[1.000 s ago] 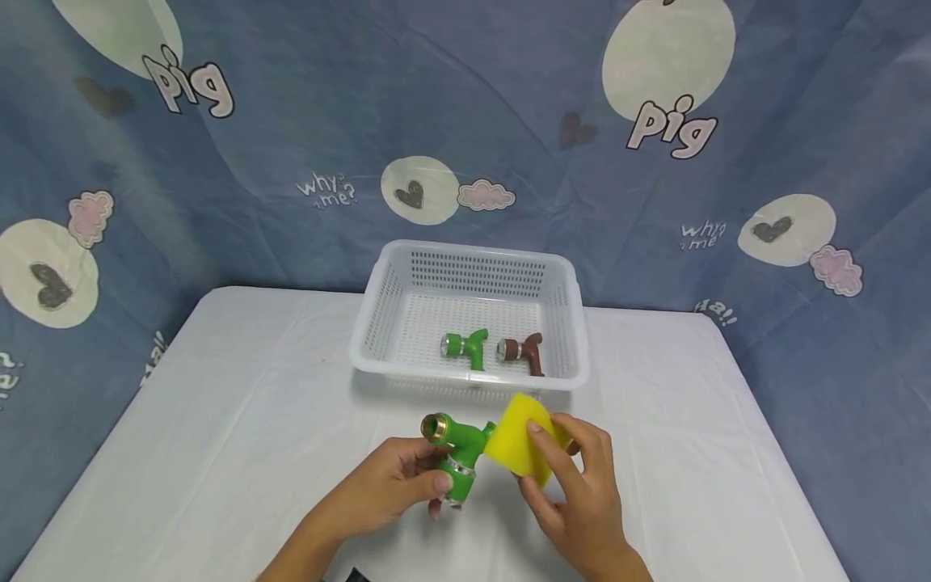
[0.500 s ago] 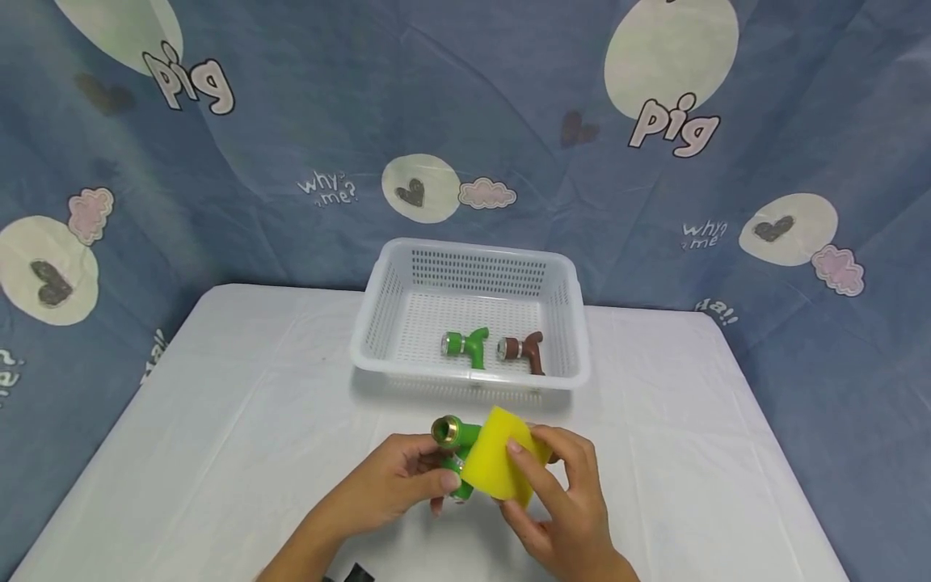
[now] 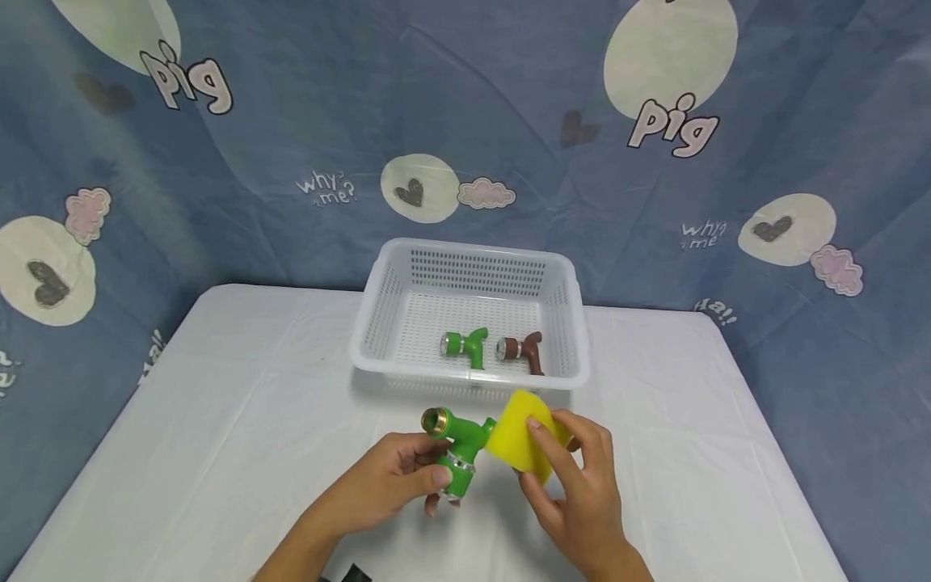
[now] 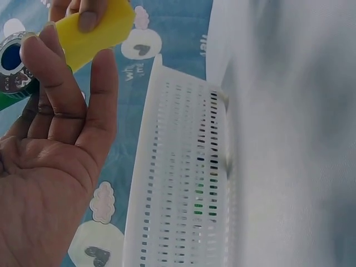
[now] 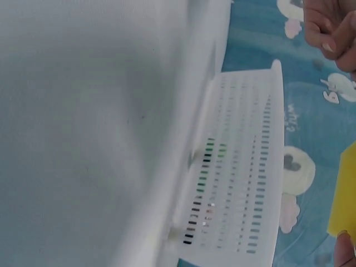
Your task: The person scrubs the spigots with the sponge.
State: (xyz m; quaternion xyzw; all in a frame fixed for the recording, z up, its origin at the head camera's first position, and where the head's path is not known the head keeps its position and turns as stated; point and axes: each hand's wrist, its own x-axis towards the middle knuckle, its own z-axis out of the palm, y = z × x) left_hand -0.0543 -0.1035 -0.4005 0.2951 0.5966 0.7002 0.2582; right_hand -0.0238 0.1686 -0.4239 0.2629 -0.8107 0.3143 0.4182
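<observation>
My left hand (image 3: 396,481) grips a green pipe valve (image 3: 465,440) by its ribbed knob, holding it above the white table. The valve has a brass-lined opening facing left and a silver ring round its neck. In the left wrist view the knob's metal end (image 4: 15,67) shows beside the curled fingers. My right hand (image 3: 582,489) pinches a yellow sponge (image 3: 520,436) between thumb and fingers, its left edge right at the valve's short right-hand end. Only a thumb tip and part of the sponge (image 5: 346,194) show in the right wrist view.
Behind the hands stands a white perforated basket (image 3: 469,378). Inside lie a smaller-looking green valve (image 3: 469,346) and a brown valve (image 3: 525,352). A patterned blue cloth (image 3: 291,121) hangs behind the table (image 3: 276,388). A small black object (image 3: 356,573) shows at the front edge.
The sponge moved left and down across the front of the valve half a second ago, then back right and up to the valve's end. The left hand keeps its grip.
</observation>
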